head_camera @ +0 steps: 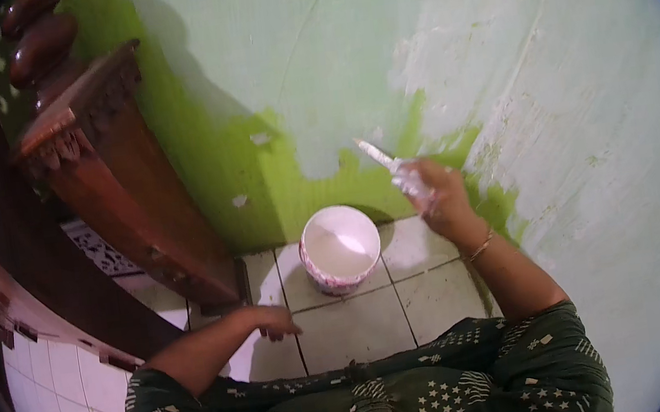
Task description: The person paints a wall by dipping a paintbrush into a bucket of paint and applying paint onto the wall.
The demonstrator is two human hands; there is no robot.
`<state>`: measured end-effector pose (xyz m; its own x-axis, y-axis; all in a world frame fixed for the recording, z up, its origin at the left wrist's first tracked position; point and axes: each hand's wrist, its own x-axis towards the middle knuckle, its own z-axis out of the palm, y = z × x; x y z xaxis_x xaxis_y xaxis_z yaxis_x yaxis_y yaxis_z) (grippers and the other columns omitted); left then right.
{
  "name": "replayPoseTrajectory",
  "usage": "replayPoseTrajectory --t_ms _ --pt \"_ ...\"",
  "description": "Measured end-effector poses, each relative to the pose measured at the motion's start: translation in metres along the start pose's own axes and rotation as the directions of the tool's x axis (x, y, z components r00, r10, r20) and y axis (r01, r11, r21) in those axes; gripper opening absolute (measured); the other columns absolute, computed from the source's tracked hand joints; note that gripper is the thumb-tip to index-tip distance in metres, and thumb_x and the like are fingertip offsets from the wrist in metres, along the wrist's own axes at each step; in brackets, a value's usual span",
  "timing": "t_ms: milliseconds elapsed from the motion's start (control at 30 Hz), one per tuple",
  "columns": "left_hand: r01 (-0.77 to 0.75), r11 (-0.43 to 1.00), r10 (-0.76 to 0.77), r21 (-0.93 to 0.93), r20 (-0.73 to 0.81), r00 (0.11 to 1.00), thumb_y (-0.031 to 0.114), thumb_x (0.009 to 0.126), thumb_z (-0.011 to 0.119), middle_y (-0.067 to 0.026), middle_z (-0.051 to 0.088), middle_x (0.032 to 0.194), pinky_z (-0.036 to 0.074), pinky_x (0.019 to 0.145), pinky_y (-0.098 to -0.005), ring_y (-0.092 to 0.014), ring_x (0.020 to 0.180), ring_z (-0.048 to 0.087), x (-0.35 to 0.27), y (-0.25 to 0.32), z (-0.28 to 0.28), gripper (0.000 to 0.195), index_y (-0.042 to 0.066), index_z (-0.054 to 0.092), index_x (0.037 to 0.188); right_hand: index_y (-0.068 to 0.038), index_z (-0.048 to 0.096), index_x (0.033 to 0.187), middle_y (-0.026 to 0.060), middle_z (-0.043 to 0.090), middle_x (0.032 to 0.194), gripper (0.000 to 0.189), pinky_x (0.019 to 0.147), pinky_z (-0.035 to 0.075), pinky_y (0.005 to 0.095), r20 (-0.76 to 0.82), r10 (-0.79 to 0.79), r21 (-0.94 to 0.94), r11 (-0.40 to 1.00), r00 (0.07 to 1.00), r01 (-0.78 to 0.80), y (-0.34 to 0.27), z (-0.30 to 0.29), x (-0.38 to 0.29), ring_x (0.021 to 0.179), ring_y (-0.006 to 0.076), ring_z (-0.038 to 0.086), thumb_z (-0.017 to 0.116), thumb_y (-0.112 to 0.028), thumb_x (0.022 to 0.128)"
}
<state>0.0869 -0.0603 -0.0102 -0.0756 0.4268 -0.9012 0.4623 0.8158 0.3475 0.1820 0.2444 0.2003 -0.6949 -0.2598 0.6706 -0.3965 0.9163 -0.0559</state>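
In the head view my right hand (437, 196) is closed around a paint-smeared paintbrush (377, 154), held slanting in front of the wall (358, 35). White paint coats the brush and some of my fingers. Pale paint covers much of the wall, while bright green shows low down and at the left. Below and left of that hand, a white bucket (340, 286) with a paint-streaked outside stands on the floor tiles by the wall; pale liquid appears to be inside. My left hand (276, 322) hangs over the tiles, below and left of the bucket, with fingers loosely curled and nothing visible in it.
A carved brown wooden post (136, 186) on a squared base stands at the left against the green wall. A curved wooden furniture part (59, 264) lies beside it. Light floor tiles (351, 327) extend below the bucket. Another wall surface (605, 234) rises close on the right.
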Motion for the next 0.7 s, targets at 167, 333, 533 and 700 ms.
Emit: replayPoseTrajectory --t_ms 167,333,533,700 --pt "-0.050 0.999 0.049 -0.015 -0.053 0.997 0.050 0.082 0.050 -0.0094 0.065 0.080 0.052 0.059 -0.0326 -0.019 0.069 0.062 0.001 0.009 -0.010 0.054 -0.002 0.063 0.087 0.002 0.061 0.092 0.0149 0.065 0.086 0.022 0.071 0.047 0.0264 0.376 0.449 0.618 0.530 0.811 -0.580 -0.008 -0.006 0.005 0.077 0.0150 0.061 0.066 -0.003 0.071" --pt "-0.053 0.999 0.053 0.007 -0.129 0.990 0.050 0.082 0.051 -0.0096 0.065 0.073 0.049 0.058 -0.0330 -0.019 0.065 0.060 -0.009 0.018 -0.004 0.054 -0.001 0.065 0.076 -0.002 0.059 0.078 0.0200 0.058 0.074 0.013 0.062 0.045 0.0370 0.472 0.193 0.457 0.781 0.860 -0.426 -0.005 0.056 -0.023 0.067 0.0370 0.055 0.063 -0.009 0.069" --pt "-0.061 0.995 0.069 0.083 -0.102 0.992 0.049 0.079 0.053 -0.0114 0.063 0.076 0.049 0.054 -0.0321 -0.019 0.065 0.060 -0.008 0.004 0.009 0.053 -0.003 0.064 0.080 -0.001 0.061 0.075 0.0213 0.059 0.075 0.008 0.063 0.045 0.0404 0.589 0.164 0.358 0.825 0.791 -0.438 0.005 0.129 -0.037 0.071 0.0377 0.057 0.060 -0.008 0.069" --pt "-0.169 0.957 0.231 0.237 -0.265 0.936 0.051 0.079 0.053 -0.0233 0.061 0.072 0.045 0.069 -0.0456 -0.038 0.069 0.059 -0.015 -0.011 0.035 0.058 -0.006 0.062 0.072 -0.001 0.062 0.075 0.0215 0.060 0.076 0.010 0.066 0.046 0.0415 0.634 0.155 0.210 0.908 0.757 -0.362 0.012 0.164 -0.038 0.074 0.0383 0.057 0.059 -0.006 0.068"
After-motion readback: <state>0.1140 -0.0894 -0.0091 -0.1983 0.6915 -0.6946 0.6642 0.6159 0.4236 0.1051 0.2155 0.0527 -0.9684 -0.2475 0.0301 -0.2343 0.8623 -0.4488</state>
